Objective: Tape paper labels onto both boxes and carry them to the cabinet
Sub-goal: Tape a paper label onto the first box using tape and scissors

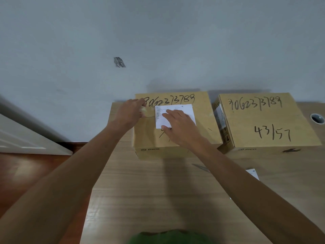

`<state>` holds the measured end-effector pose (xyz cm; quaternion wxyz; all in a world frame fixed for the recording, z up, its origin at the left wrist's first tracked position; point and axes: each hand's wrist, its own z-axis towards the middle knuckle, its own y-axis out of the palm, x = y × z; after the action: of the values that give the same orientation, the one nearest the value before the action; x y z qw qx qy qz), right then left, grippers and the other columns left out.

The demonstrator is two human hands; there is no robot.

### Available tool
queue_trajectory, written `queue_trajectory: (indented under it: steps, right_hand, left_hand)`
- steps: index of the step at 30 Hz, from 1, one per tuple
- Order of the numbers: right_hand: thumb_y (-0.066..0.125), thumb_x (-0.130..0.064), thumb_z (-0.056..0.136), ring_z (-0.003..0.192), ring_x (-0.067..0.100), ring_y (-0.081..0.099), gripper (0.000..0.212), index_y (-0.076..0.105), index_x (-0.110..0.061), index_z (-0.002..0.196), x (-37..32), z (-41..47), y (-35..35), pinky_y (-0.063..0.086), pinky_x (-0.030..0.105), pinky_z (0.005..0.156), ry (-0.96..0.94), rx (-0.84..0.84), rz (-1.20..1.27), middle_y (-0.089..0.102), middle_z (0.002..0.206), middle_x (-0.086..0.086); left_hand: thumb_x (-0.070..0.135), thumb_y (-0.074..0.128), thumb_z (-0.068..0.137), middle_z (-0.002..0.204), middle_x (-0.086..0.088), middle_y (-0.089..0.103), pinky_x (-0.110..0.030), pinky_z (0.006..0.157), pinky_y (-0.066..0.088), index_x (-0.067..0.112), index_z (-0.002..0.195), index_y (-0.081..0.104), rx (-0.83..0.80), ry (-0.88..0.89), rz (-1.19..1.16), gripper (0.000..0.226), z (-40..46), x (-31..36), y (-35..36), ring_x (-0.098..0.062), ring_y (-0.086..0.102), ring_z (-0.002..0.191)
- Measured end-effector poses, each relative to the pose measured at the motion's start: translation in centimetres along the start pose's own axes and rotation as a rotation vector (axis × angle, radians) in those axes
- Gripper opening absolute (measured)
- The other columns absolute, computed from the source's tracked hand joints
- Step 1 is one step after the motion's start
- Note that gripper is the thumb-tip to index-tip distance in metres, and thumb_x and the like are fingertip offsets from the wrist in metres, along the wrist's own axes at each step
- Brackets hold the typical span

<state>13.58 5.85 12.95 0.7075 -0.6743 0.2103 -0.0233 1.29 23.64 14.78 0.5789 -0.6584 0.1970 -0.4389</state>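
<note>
White paper label [182, 110] on left box [175, 138], right hand [179, 125] flat on it, left hand [131, 111] pinching tape [143, 110].

A pale grey-blue wall [158, 32] fills the upper half of the view, smooth and evenly lit, with one small dark scuffed patch [119, 62] left of centre. A light wood-grain desk [158, 191] stands against the wall, its left edge running down toward the viewer. A round cable hole [317, 118] with a grey rim is set in its far right corner. Left of the desk lies glossy reddish-brown wooden floor [35, 166], catching soft reflections. A white panelled door [26, 138] slants in from the left edge. A dark skirting strip [73, 143] runs where wall meets floor.
</note>
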Motion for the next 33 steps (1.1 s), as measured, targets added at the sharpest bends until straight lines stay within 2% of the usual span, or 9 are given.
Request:
queue_trajectory:
  steps: [3, 6, 11, 24, 29, 33]
  right_hand:
    - [0.036, -0.046, 0.101, 0.149, 0.027, 0.014, 0.064, 0.025, -0.009, 0.152, -0.5, 1.0, 1.6, 0.014, 0.042, 0.121, 0.035, -0.047, -0.037, 0.019, 0.162, 0.009]
    - [0.030, -0.052, 0.100, 0.149, 0.030, 0.012, 0.070, 0.020, -0.006, 0.152, -1.1, 1.7, 2.2, 0.012, 0.044, 0.121, 0.100, -0.046, -0.046, 0.015, 0.162, 0.014]
    - [0.022, -0.057, 0.099, 0.145, 0.037, 0.018, 0.071, 0.026, -0.007, 0.150, -2.3, 2.3, 2.4, 0.017, 0.049, 0.118, 0.158, -0.061, -0.127, 0.019, 0.159, 0.019]
    - [0.028, -0.048, 0.101, 0.141, 0.037, 0.026, 0.059, 0.036, -0.009, 0.144, -2.0, 2.0, 2.4, 0.023, 0.048, 0.115, 0.142, -0.019, -0.134, 0.029, 0.154, 0.018]
    - [0.030, -0.041, 0.101, 0.128, 0.030, 0.040, 0.048, 0.044, -0.012, 0.137, -1.3, 2.4, 2.1, 0.036, 0.043, 0.104, 0.107, 0.012, -0.159, 0.040, 0.146, 0.013]
    - [0.032, -0.040, 0.102, 0.124, 0.029, 0.044, 0.046, 0.048, -0.012, 0.133, -1.0, 2.6, 2.1, 0.039, 0.042, 0.100, 0.099, 0.035, -0.150, 0.046, 0.142, 0.011]
  left_hand:
    - [0.005, 0.066, 0.076, 0.094, -0.008, 0.066, -0.034, 0.069, 0.040, 0.011, 0.098, 0.058, 0.002, -0.009, -0.002, 0.024, -0.1, 0.0, -0.1, -0.026, 0.055, 0.084]
    - [0.005, 0.065, 0.076, 0.094, -0.007, 0.066, -0.035, 0.070, 0.042, 0.012, 0.097, 0.058, 0.000, -0.008, 0.003, 0.023, -0.1, -0.1, -0.3, -0.026, 0.055, 0.084]
    - [0.005, 0.067, 0.076, 0.094, -0.008, 0.065, -0.036, 0.070, 0.043, 0.011, 0.097, 0.058, -0.021, -0.026, -0.023, 0.024, -0.1, -0.1, -0.6, -0.028, 0.054, 0.086]
    - [0.010, 0.068, 0.076, 0.098, -0.007, 0.065, -0.036, 0.072, 0.044, 0.013, 0.098, 0.057, -0.035, -0.024, -0.029, 0.025, 0.2, 0.1, -0.9, -0.027, 0.054, 0.089]
    - [0.010, 0.070, 0.075, 0.099, -0.008, 0.065, -0.035, 0.071, 0.042, 0.014, 0.098, 0.057, -0.029, -0.019, -0.025, 0.026, 0.6, 0.1, -1.0, -0.026, 0.053, 0.088]
    - [0.011, 0.071, 0.075, 0.099, -0.008, 0.065, -0.034, 0.071, 0.041, 0.015, 0.098, 0.058, -0.030, -0.025, -0.014, 0.027, 0.5, 0.1, -1.0, -0.026, 0.053, 0.087]
